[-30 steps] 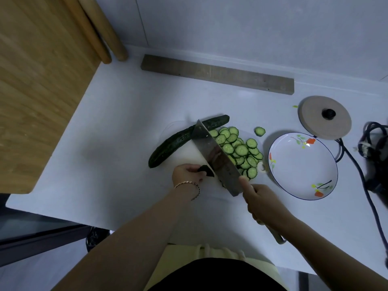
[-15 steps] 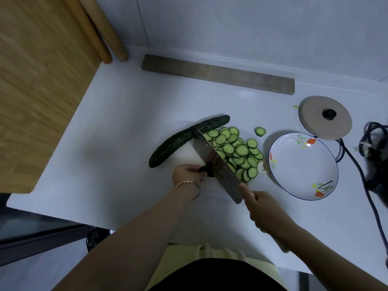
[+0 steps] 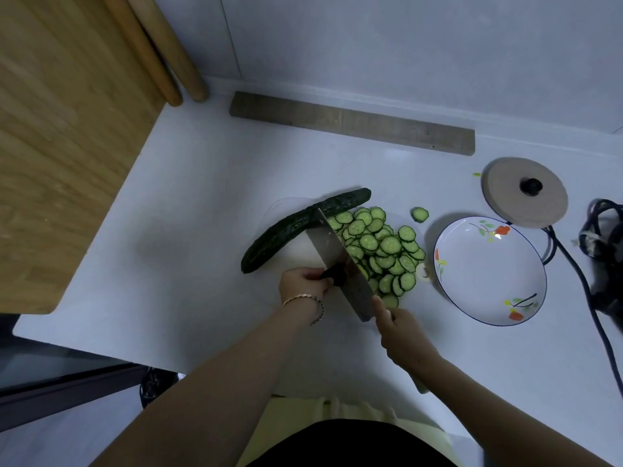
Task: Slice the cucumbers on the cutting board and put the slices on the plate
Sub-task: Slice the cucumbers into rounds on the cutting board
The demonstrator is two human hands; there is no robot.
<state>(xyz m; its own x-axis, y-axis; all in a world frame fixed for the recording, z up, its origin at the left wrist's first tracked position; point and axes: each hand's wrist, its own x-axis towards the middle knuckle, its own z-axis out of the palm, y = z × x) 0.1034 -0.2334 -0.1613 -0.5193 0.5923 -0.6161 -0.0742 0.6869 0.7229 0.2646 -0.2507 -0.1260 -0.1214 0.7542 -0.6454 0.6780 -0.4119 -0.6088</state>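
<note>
A whole dark cucumber [image 3: 296,227] lies slanted across the far edge of the white cutting board [image 3: 303,251]. A heap of several green cucumber slices [image 3: 381,251] covers the board's right half, and one slice [image 3: 420,214] lies off on the counter. My left hand [image 3: 305,284] pinches a short dark cucumber end [image 3: 335,274] against the board. My right hand [image 3: 403,335] grips the handle of a cleaver [image 3: 340,261], whose blade stands on the board between the stub and the heap. The white flowered plate [image 3: 488,267] to the right holds nothing.
A round tan lid [image 3: 524,192] with a black knob sits behind the plate. Black cables [image 3: 596,251] trail at the right edge. A grey wooden strip [image 3: 350,121] lies along the wall. A wooden panel [image 3: 64,136] and two rolling pins [image 3: 161,52] stand at the left.
The cleaver came down from its raised tilt and now stands on the board at the cucumber stub. My left hand stays on the stub.
</note>
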